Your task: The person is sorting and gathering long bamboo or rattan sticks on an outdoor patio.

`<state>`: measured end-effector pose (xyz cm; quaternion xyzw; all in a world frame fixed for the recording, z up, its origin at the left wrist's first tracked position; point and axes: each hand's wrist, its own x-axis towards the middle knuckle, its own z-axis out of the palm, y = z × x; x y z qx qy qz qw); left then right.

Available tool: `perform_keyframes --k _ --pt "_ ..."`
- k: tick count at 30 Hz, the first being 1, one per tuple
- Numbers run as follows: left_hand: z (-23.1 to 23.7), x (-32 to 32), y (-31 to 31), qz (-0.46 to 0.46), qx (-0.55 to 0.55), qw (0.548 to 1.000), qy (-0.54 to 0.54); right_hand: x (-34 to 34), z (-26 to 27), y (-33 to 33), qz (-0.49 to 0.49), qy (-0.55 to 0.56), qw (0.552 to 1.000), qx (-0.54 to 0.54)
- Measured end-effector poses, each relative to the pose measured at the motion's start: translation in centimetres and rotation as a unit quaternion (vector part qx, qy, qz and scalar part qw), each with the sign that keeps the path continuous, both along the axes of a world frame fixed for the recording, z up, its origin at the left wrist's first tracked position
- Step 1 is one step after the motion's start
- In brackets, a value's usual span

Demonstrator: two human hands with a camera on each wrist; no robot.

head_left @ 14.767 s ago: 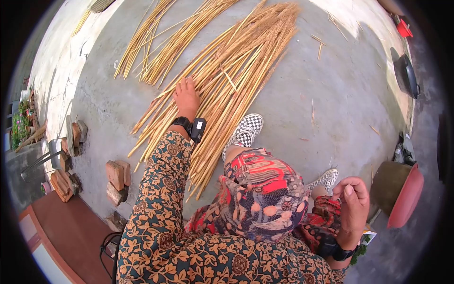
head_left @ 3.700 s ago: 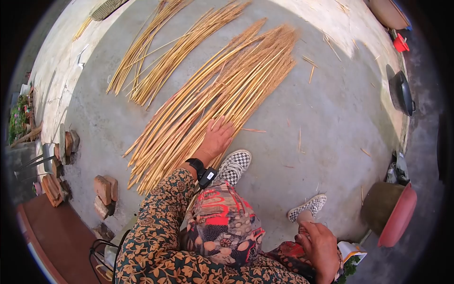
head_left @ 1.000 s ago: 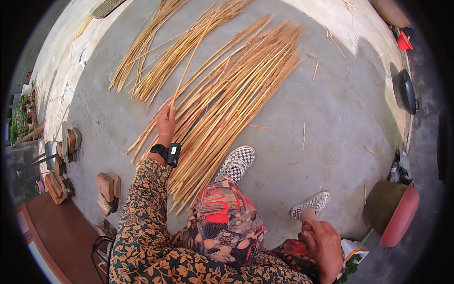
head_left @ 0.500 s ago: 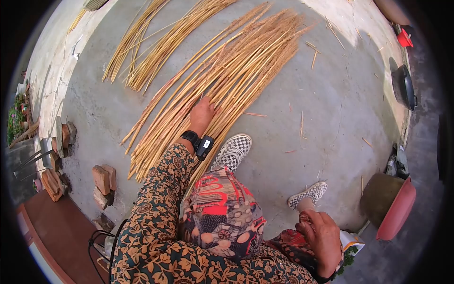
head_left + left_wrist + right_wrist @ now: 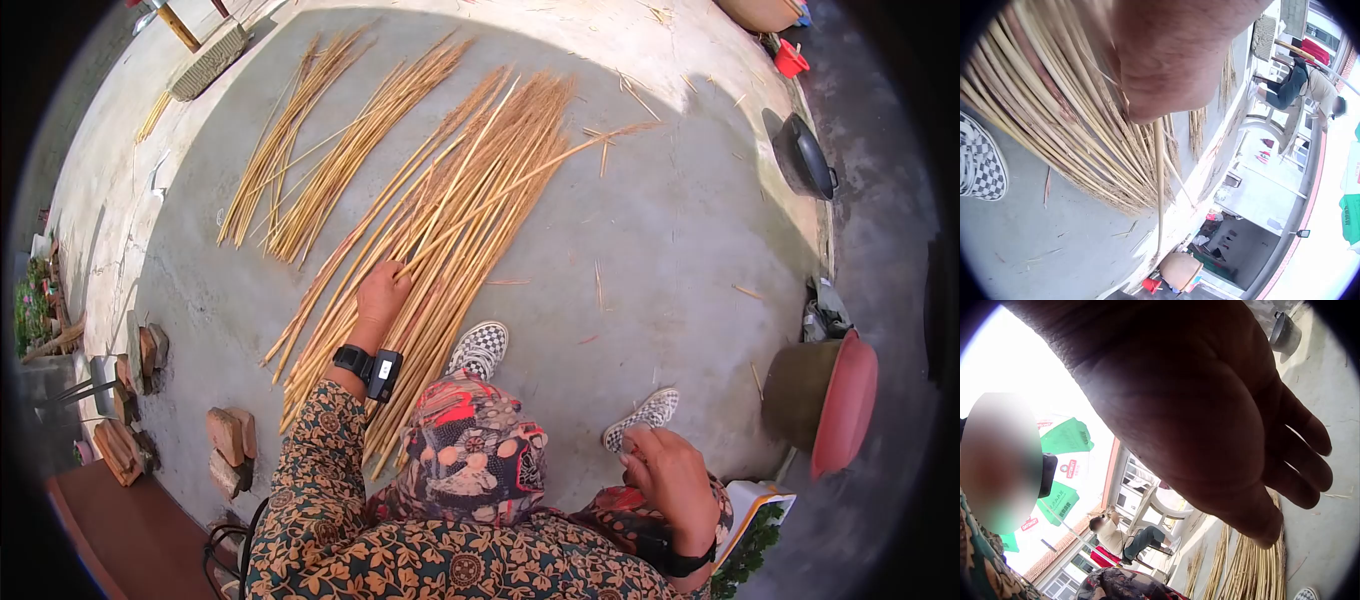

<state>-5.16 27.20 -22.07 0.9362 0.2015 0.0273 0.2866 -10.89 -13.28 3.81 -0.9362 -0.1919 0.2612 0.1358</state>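
My left hand (image 5: 383,292) grips a dry straw-coloured stalk (image 5: 500,195) near its thick end, over the large pile of stalks (image 5: 450,300). The held stalk slants across the pile, and its brushy seed head (image 5: 635,130) reaches past the right side. In the left wrist view, the held stalk (image 5: 1160,181) sticks out from under the hand; the fingertips are hidden. My right hand (image 5: 672,480) is above the right knee with its fingers loosely bent and nothing in them. The right wrist view shows its fingers (image 5: 1300,465) relaxed and apart.
Two smaller stalk bundles (image 5: 295,135) (image 5: 365,150) lie to the upper left. Bricks (image 5: 230,440) stand at left. A pot with a reddish rim (image 5: 845,405), a black pan (image 5: 808,155) and a red bucket (image 5: 790,60) line the right. Another person (image 5: 1300,84) sits farther off.
A second ago my left hand held a stalk at the pile's left; half a second ago it was over the middle. Now it holds a stalk slanting right. The right hand stays near the knee.
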Motion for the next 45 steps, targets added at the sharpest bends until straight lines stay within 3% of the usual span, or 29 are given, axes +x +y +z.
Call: perform_keyframes --k 4,6,9,13,19,24,26,28,32,35,38,41,45 --pt "2.1 -0.8 1.3 -0.027 -0.186 0.982 -0.023 -1.2 -0.1 -1.0 0.000 -0.044 0.999 0.025" --pt "5.2 -0.3 1.2 -0.036 -0.339 0.936 -0.081 -1.7 0.0 -1.4 0.009 -0.072 0.997 0.037" --pt "13.9 2.0 0.8 -0.066 -0.386 0.907 -0.154 -2.5 -0.5 -2.4 -0.004 -0.074 0.996 0.057" --pt "26.5 4.0 -2.3 -0.127 -0.482 0.818 -0.286 -2.6 -0.6 -3.3 -0.007 -0.089 0.993 0.074" --pt "34.6 5.6 -11.2 -0.192 -0.540 0.717 -0.398 -2.1 -1.2 -5.5 -0.059 -0.152 0.978 0.129" --pt "33.9 7.3 -18.3 -0.181 -0.620 0.661 -0.381 -1.8 -0.5 -7.1 -0.160 -0.132 0.946 0.250" --pt "31.7 7.8 -20.4 -0.133 -0.639 0.663 -0.367 -1.9 -0.2 -8.6 -0.178 -0.090 0.940 0.278" --pt "28.9 8.7 -20.6 -0.072 -0.667 0.663 -0.333 -2.1 -0.9 -9.6 -0.165 -0.021 0.959 0.228" --pt "28.7 10.7 -19.1 0.009 -0.712 0.618 -0.332 -2.7 -1.5 -9.5 -0.086 0.046 0.993 0.066" --pt "28.0 11.0 -18.6 0.031 -0.710 0.620 -0.334 -2.7 -0.6 -9.0 -0.156 0.187 0.956 0.162" --pt "27.6 11.3 -17.5 0.029 -0.699 0.618 -0.360 -3.1 -0.1 -9.8 -0.219 0.200 0.898 0.325" --pt "27.5 11.2 -16.4 0.043 -0.695 0.611 -0.376 -3.6 0.9 -10.0 -0.225 0.201 0.891 0.339" --pt "27.5 11.2 -16.5 0.055 -0.694 0.615 -0.372 -3.7 -0.3 -9.1 -0.199 0.104 0.935 0.273"
